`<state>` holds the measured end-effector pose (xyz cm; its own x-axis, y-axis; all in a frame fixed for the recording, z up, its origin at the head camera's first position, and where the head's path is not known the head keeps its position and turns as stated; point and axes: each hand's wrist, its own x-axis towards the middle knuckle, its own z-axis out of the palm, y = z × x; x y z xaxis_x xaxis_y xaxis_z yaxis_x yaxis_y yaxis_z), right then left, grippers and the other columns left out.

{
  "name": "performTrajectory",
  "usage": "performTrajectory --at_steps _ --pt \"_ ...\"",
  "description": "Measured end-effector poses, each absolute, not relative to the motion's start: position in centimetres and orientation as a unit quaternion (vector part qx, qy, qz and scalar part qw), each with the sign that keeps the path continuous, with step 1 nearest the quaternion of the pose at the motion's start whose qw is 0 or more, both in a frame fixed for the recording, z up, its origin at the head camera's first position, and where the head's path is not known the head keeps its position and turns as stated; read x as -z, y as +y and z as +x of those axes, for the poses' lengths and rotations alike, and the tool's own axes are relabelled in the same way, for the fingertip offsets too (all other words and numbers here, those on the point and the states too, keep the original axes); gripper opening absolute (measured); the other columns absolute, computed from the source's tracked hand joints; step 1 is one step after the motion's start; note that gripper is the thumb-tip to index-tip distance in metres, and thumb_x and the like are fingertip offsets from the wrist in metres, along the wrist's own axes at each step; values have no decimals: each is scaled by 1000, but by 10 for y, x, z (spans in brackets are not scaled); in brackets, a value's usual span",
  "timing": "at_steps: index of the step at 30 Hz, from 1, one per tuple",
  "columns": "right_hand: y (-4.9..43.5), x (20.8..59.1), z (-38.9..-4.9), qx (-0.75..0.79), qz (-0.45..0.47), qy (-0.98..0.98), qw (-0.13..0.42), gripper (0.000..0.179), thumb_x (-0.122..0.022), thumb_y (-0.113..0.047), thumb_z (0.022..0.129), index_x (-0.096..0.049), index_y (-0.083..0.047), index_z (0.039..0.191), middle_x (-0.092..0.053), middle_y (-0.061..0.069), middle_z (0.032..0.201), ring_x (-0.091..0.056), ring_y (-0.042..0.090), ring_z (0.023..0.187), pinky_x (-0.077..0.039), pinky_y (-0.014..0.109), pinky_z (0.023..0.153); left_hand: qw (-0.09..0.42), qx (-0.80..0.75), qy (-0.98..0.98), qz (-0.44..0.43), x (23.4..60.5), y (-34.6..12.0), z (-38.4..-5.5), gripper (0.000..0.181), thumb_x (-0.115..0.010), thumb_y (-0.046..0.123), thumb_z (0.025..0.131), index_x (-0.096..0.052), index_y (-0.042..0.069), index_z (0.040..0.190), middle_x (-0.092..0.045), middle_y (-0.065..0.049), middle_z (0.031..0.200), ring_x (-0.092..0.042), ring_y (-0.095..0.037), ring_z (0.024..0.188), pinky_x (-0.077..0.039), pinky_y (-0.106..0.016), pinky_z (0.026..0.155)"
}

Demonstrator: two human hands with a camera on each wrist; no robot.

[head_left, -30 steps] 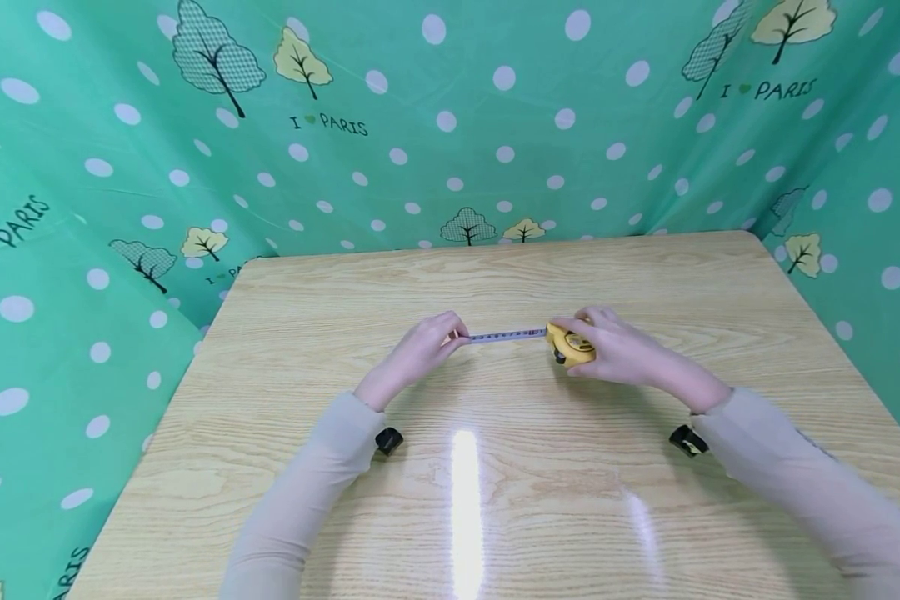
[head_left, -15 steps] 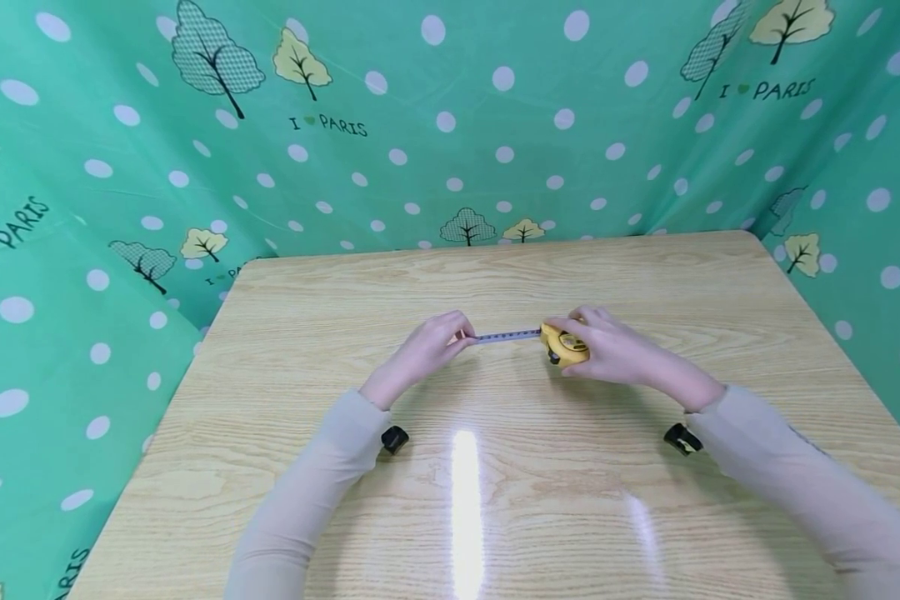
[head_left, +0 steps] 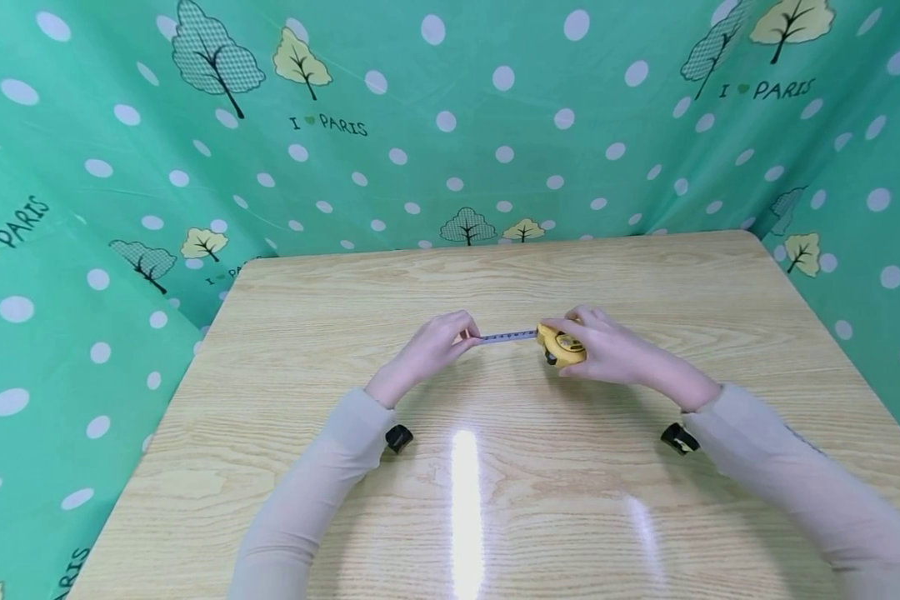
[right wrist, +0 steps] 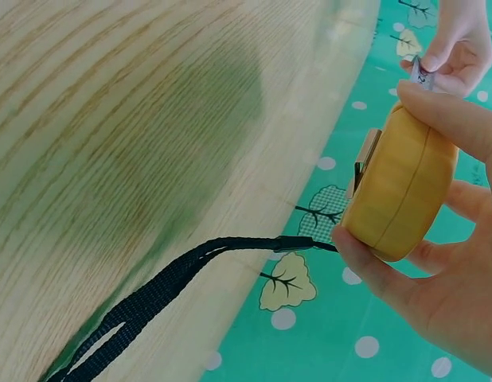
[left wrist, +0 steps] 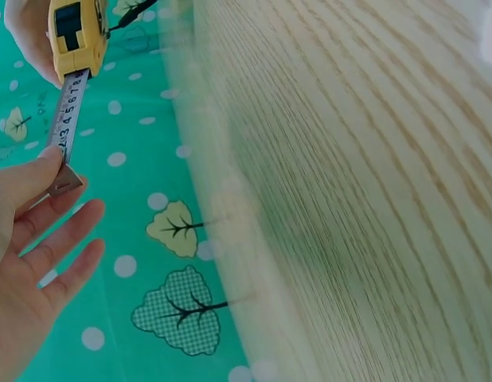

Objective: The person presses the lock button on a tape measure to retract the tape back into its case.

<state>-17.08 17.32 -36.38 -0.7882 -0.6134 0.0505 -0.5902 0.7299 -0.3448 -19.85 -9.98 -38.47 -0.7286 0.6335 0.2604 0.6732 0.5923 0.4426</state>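
Observation:
My right hand [head_left: 613, 348] grips a yellow tape measure [head_left: 562, 347], thumb and fingers round its case. A short length of printed blade [head_left: 508, 337] runs from the case toward the left. Its free end is pinched between thumb and forefinger of my left hand [head_left: 437, 342]. In the left wrist view the metal end hook [left wrist: 65, 181] pokes out past the thumb, while the other fingers are spread. A black wrist strap [right wrist: 170, 278] hangs from the case in the right wrist view. The blade is stretched straight above the table.
A light wood-grain table [head_left: 345, 292] lies under both hands, with a bright light reflection along its front middle. Green curtains [head_left: 420, 158] with dots and trees hang at the back and sides. Small black devices sit at both sleeve cuffs.
Both hands have come slightly closer together, the left moving right and the right moving left. The stretch of blade showing between them has become shorter.

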Motion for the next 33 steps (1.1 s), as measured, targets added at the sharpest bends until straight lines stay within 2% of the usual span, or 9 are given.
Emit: performTrajectory --at_steps 21,33 --pt "161 365 -171 174 -322 930 39 71 -74 -27 71 -40 -13 133 -45 17 114 -43 31 100 -44 41 75 37 256 -894 -365 385 -93 -197 6 -61 12 84 -59 6 85 -60 0 83 -57 -11 76 -47 -20 70" --pt "157 365 -170 171 -325 930 30 71 -75 -27 70 -42 -13 131 -45 16 111 -44 28 93 -44 37 70 52 258 -891 -370 387 -92 -197 6 -61 11 83 -60 6 85 -60 0 82 -57 -11 74 -47 -21 69"
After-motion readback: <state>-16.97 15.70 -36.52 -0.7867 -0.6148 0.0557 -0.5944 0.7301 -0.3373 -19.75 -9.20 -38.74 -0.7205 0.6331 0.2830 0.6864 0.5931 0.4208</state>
